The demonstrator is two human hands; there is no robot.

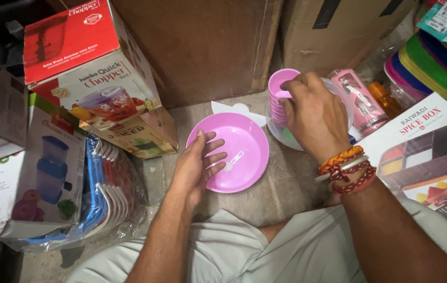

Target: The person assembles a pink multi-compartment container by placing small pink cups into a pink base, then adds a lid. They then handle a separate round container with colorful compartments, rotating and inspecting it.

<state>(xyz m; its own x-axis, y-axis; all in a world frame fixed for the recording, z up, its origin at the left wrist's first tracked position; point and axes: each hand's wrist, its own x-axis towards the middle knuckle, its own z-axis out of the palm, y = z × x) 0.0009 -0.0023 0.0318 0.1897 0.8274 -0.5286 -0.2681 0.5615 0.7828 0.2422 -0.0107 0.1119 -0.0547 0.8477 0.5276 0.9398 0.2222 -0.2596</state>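
**Left hand on the pink bowl, right hand on the cup stack**

Starting at your far left, printed cardboard boxes stand along the edge, and a red-topped box showing a chopper leans just behind them. Below that box, a bundle of blue and white plastic pieces lies wrapped in clear film on the floor.

Your left hand lies flat and open, fingers spread, on the left rim of a pink bowl. It grips nothing; the fingertips only rest on the bowl's inner surface. A small white spoon lies inside the bowl, just beside your fingertips. The bowl sits on the bare floor, right in front of your knees. A white piece of card pokes out behind it.

Moving right, your right hand is curled over the top of a stack of pink cups, fingers bent around the rim of the uppermost cup. The stack stands inside a clear plastic tub, touching the bowl's right edge. Woven red and orange bands circle your right wrist.

Beyond the hand lie a pink packaged gadget, a box picturing a compartment tray, and, at the far right, a pile of coloured lids. Large brown cartons stand behind everything.
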